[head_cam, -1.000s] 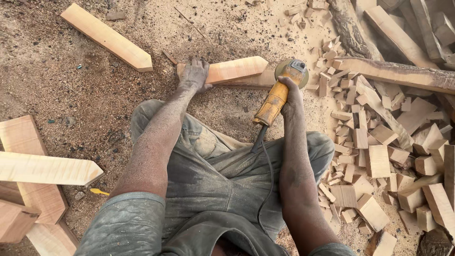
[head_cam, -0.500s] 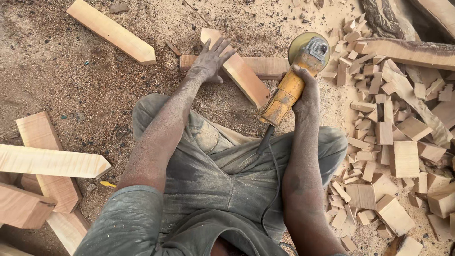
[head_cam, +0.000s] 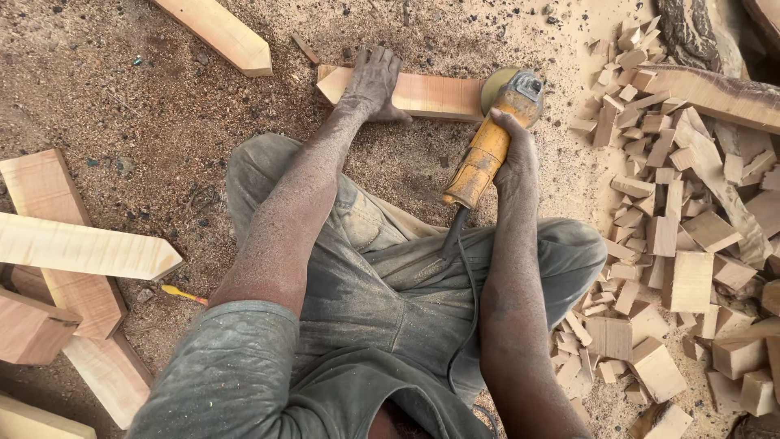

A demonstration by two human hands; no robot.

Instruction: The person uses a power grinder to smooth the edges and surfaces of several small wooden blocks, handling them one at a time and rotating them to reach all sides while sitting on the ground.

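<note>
A pale wooden plank (head_cam: 435,93) with a pointed left end lies flat on the sawdust-covered ground ahead of my knees. My left hand (head_cam: 372,81) presses down on its left part, fingers spread over it. My right hand (head_cam: 510,142) grips the yellow handle of an angle grinder (head_cam: 491,134). The grinder's disc end sits at the plank's right end. Its black cord runs back over my lap.
A large heap of small wood offcuts (head_cam: 682,244) fills the right side. Several pointed planks (head_cam: 77,244) lie stacked at the left, and another plank (head_cam: 223,32) lies at the top. A rough log (head_cam: 715,89) lies top right. A yellow pencil (head_cam: 183,293) lies by my left knee.
My left hand has turned the plank from a slanted position to lying straight across in front of me. The grinder stays in my right hand near the plank's right end.
</note>
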